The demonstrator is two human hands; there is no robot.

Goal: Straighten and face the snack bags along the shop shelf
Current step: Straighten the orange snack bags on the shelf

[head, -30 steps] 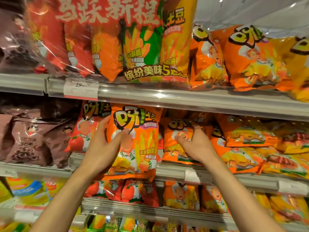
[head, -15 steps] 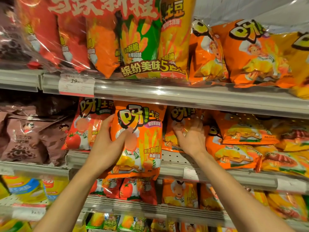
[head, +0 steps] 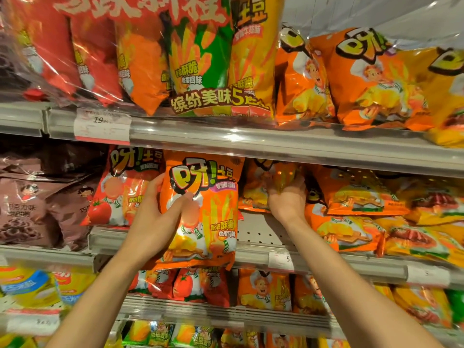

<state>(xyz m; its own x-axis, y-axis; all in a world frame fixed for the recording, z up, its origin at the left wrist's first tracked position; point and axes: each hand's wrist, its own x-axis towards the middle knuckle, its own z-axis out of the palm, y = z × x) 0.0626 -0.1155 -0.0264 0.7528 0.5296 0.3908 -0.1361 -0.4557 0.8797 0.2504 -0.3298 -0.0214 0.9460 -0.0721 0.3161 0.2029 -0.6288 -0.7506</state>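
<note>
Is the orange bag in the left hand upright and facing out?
Upright, front out: the left hand grips the orange bag, logo topmost.

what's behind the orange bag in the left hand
Behind the orange bag, the tomato bag shows at its left and bare shelf at its right. Anything directly behind is covered.

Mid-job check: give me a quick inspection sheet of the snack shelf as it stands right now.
Surface: middle shelf, a bare perforated patch showing between the hands.
Job's things: front orange bag upright, facing out, its bottom hanging over the shelf edge; rear orange bag set back on the shelf.
Clutter: flat-lying orange bags piled to the right; brown bags at left.
Hands: left hand grips the front orange bag's left side; right hand reaches in at the rear orange bag, fingers blurred.
Cables: nothing seen.
Surroundings: multipack on the upper shelf; price tag on its rail.
</note>
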